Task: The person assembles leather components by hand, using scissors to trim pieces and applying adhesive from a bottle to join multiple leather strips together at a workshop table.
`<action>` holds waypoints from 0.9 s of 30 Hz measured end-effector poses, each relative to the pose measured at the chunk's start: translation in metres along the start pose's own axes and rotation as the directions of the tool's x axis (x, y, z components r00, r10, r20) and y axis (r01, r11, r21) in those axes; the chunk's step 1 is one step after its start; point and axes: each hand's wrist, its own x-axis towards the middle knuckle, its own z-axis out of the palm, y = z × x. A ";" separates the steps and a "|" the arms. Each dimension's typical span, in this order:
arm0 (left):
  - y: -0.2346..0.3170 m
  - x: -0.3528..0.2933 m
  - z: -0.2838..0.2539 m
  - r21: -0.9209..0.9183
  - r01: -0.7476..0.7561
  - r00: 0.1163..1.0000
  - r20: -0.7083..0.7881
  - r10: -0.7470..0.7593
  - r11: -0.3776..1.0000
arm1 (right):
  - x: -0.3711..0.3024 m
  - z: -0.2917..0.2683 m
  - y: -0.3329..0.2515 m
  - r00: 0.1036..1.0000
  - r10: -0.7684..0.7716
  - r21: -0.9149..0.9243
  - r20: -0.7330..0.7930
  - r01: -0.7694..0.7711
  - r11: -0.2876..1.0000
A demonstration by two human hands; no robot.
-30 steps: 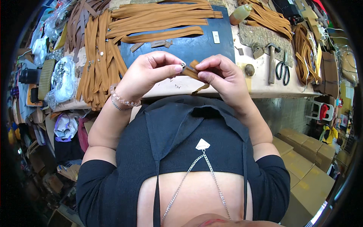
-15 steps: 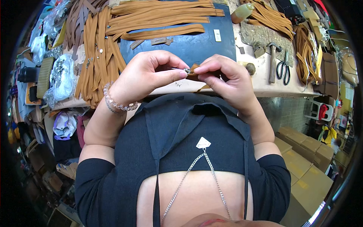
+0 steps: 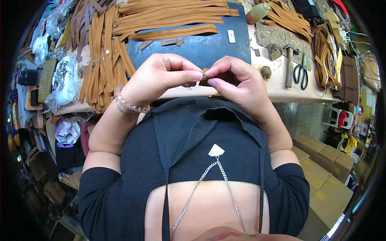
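In front of my chest, over the table's near edge, my two hands meet fingertip to fingertip. My left hand pinches a small metal zipper slider between thumb and forefinger. Closed on the end of a brown zipper tape, my right hand presses against the slider from the other side. Fingers hide most of the slider and the tape, so I cannot tell how far the tape is inside it. Beyond my hands, a single brown zipper strip lies on the dark blue mat.
Many brown zipper strips drape over the table's left side. On the right are a hammer, scissors, a plastic bottle, a worn board and a bundled tape coil. Cardboard boxes stand low right.
My left fingers have shifted slightly right, closer to my right fingertips. Less of the metal slider and the tape end shows between them now.
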 end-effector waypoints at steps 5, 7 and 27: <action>-0.012 0.004 0.005 -0.333 0.101 0.995 0.050 -0.089 0.937 | -0.001 0.003 -0.002 0.989 0.147 0.162 -0.020 -0.142 0.977; -0.013 0.005 0.006 -0.334 0.107 0.994 0.056 -0.094 0.937 | -0.001 0.004 -0.002 0.988 0.151 0.182 -0.023 -0.145 0.973; -0.012 0.009 0.018 -0.384 0.089 0.995 -0.004 -0.098 0.919 | -0.001 0.009 0.012 0.986 0.095 0.194 -0.133 -0.068 0.979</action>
